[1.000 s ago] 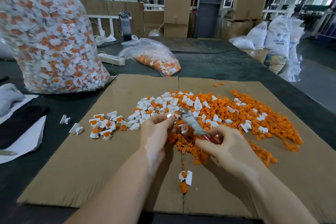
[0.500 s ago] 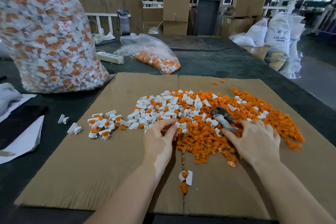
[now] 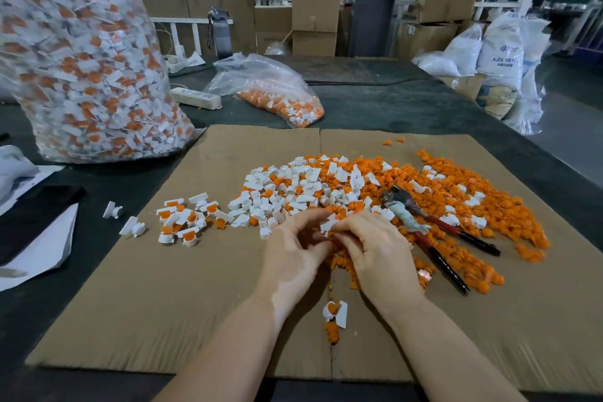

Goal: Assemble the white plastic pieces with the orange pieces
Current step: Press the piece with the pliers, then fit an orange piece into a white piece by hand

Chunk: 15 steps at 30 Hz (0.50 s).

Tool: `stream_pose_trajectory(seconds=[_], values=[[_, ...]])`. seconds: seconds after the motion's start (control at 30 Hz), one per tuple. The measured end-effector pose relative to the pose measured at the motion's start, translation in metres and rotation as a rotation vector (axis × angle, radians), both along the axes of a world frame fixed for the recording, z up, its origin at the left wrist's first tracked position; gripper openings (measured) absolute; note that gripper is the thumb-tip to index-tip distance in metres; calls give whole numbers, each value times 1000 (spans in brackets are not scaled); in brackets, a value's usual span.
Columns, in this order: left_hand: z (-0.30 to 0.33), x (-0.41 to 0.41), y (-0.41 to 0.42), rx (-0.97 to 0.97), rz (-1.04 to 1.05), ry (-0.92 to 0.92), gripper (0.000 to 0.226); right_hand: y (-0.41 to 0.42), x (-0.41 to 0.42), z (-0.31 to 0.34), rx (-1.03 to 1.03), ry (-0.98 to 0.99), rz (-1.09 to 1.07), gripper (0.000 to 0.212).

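White piece (image 3: 327, 226) sits pinched between right grip (image 3: 375, 248) and left grip (image 3: 295, 246) fingertips.

Right hand (image 3: 375, 248) hides what its fingers hold.

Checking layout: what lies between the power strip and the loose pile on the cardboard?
In the head view, bare dark table and bare cardboard separate the power strip from the pile.

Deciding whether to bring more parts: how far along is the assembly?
Done: a small cluster of joined pieces and a full bag. In hand: right hand pinches a white piece, left hand alongside. Left: a large loose pile.
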<state>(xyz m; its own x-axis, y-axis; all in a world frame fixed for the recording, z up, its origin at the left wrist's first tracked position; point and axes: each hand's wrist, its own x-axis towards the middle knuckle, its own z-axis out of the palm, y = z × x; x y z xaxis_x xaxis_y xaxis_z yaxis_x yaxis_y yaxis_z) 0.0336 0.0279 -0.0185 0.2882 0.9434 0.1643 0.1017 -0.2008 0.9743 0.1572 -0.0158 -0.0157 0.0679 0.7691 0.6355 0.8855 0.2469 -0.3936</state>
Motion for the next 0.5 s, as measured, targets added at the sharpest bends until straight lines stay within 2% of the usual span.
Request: stream_pose_trajectory(seconds=[0.07, 0.2, 0.5], values=[[0, 1, 0, 46, 2, 75, 36, -2, -1, -2, 23, 10, -8, 8], [0, 3, 0, 57, 50, 105, 32, -5, 3, -4, 29, 83, -36, 15], [-1, 2, -1, 103, 41, 174, 31, -6, 3, -5, 58, 43, -10, 9]])
